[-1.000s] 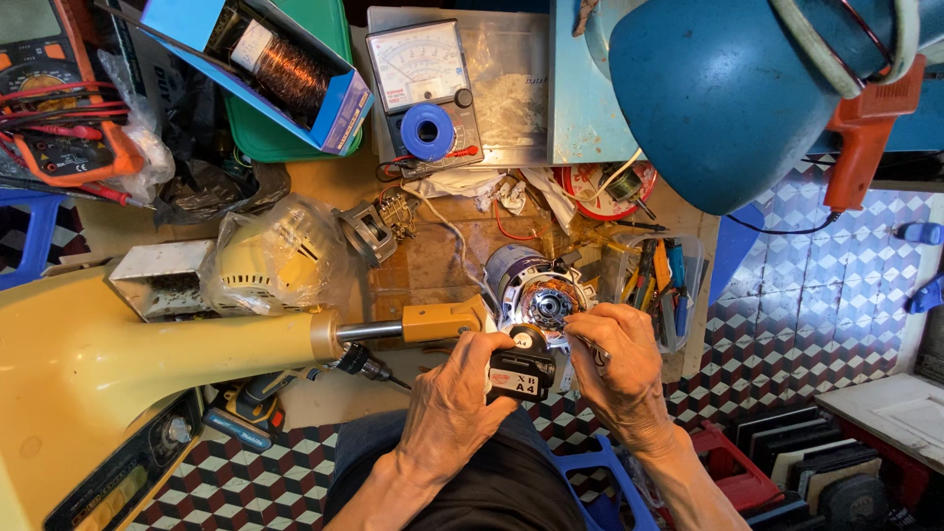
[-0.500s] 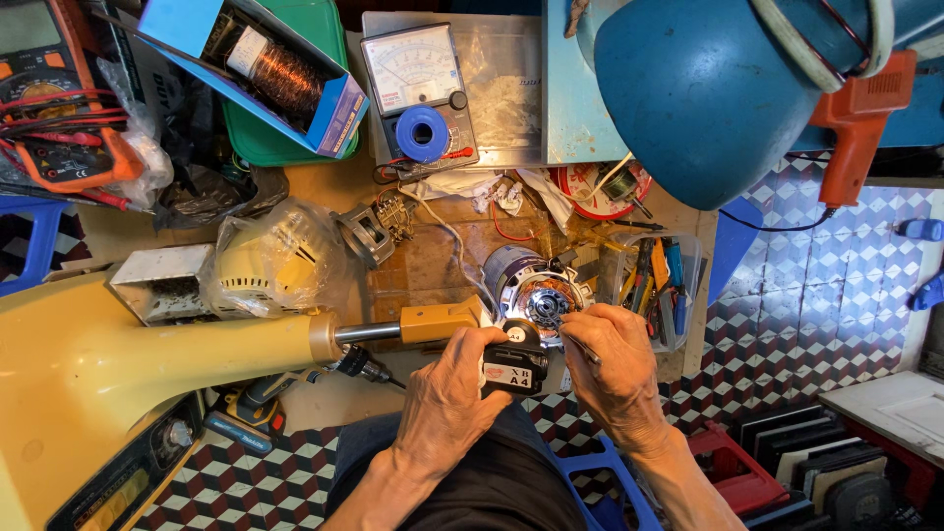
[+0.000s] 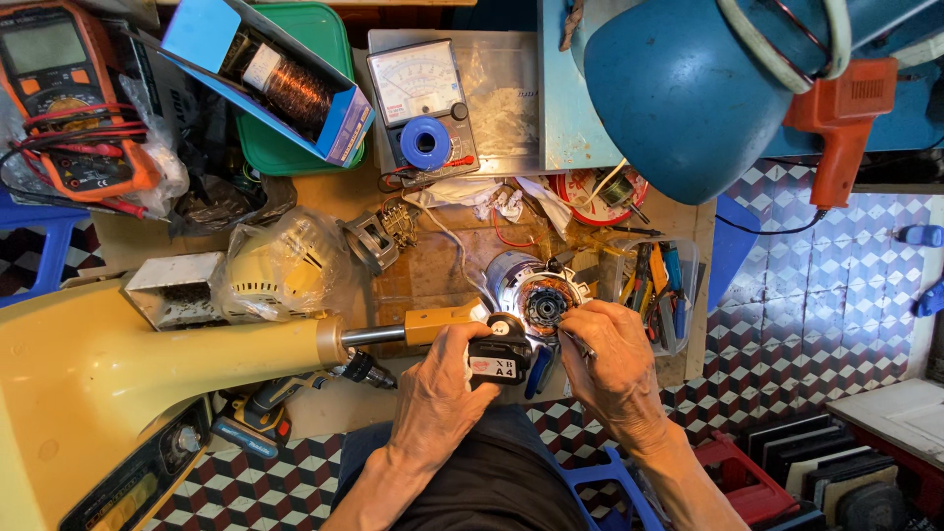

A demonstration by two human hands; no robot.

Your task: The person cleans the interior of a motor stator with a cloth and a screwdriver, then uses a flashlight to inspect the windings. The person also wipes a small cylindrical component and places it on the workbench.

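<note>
At the top left lies an orange digital meter (image 3: pixel 69 98); its screen (image 3: pixel 44 46) is a grey-green rectangle. Just beside it to the right, an open blue cardboard box (image 3: pixel 270 79) lies tilted, and the copper wire spool (image 3: pixel 285 87) inside carries a small white label. Further right stands a white analog meter (image 3: pixel 418 103) with a pale dial face under a clear window. Lower on the counter (image 3: pixel 324 197), a clear plastic bag (image 3: pixel 285 265) wraps a cream-coloured part. The left hand (image 3: pixel 442 393) holds a small black block (image 3: pixel 497 359) that has a white label with a red stripe. At the bottom left corner is a dark panel (image 3: pixel 123 487) with a yellowish rectangular window.
</note>
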